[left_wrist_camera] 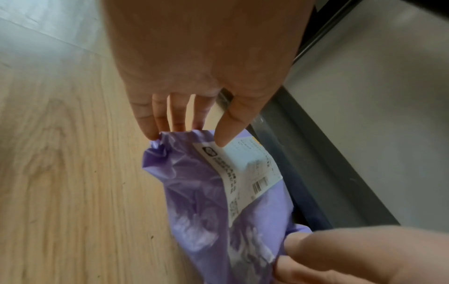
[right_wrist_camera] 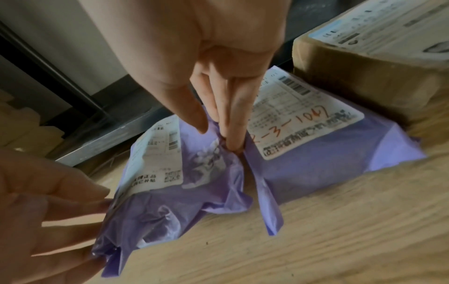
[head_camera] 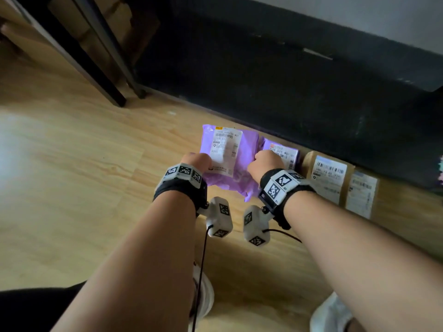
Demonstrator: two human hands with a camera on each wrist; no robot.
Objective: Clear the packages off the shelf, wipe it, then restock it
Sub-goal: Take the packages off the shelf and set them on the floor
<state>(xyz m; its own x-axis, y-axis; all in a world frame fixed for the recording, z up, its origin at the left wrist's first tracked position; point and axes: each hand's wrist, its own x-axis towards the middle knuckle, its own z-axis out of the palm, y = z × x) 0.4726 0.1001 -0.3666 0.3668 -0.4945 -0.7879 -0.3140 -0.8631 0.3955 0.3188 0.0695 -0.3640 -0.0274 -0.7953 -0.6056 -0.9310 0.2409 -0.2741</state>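
Two crinkled purple plastic mailer bags on the wood-grain floor: the nearer purple mailer, white label, pinched at its left edge by your left hand and right edge by your right hand; the second purple mailer, touching it, hand-marked "3-104". Two brown labelled cardboard boxes beside.

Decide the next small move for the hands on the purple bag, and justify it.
Probably set the purple bag flat beside the second purple bag and let go: both the left hand and right hand pinch its edges, low over the floor.
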